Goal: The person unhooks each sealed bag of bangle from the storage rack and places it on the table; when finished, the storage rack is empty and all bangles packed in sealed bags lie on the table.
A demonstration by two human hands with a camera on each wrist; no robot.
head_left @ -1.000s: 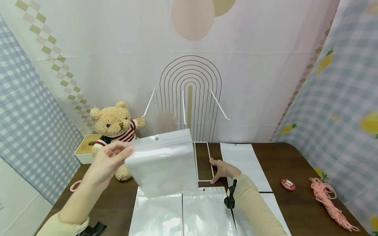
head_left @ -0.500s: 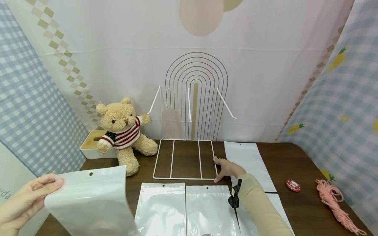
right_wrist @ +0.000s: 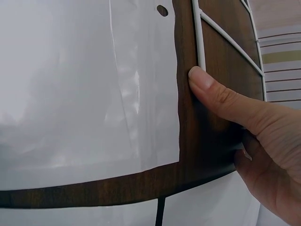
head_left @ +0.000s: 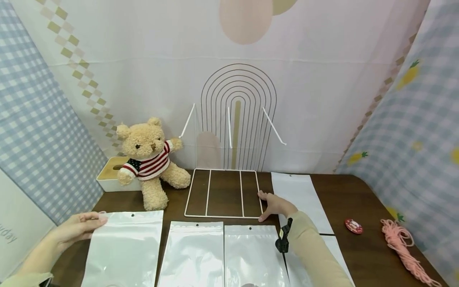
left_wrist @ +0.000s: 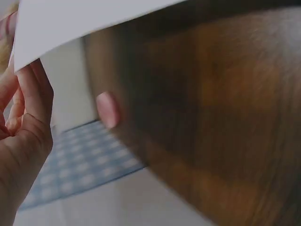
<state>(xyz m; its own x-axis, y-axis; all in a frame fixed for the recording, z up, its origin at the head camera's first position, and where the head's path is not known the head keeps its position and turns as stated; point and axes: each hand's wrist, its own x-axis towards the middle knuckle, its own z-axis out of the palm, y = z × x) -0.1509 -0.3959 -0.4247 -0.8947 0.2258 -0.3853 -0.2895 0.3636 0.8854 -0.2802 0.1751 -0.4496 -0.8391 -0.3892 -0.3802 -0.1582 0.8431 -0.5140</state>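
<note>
My left hand (head_left: 77, 229) pinches the upper left corner of a white zip bag (head_left: 123, 249) at the table's left side. In the left wrist view, this bag's edge (left_wrist: 89, 21) stands off the dark wood. My right hand (head_left: 277, 205) holds the front right corner of a white wire rack (head_left: 224, 217), thumb against its front bar (right_wrist: 200, 40). The rack's base lies on the table, with three slanted prongs rising at the back. Two more zip bags, a middle one (head_left: 195, 251) and a right one (head_left: 252, 251), lie side by side before the rack.
Behind the left bag sits a teddy bear (head_left: 148, 153) beside a wood-lidded box (head_left: 118, 184). White sheets (head_left: 297, 195) lie right of the rack. Farther right are a red-and-white disc (head_left: 354, 226) and a pink cord bundle (head_left: 405, 247). A pink object (left_wrist: 108, 109) lies near the left table edge.
My left hand has carried the zip bag from in front of the rack to the left and lowered it beside the other two bags. My right hand has stayed at the rack's corner.
</note>
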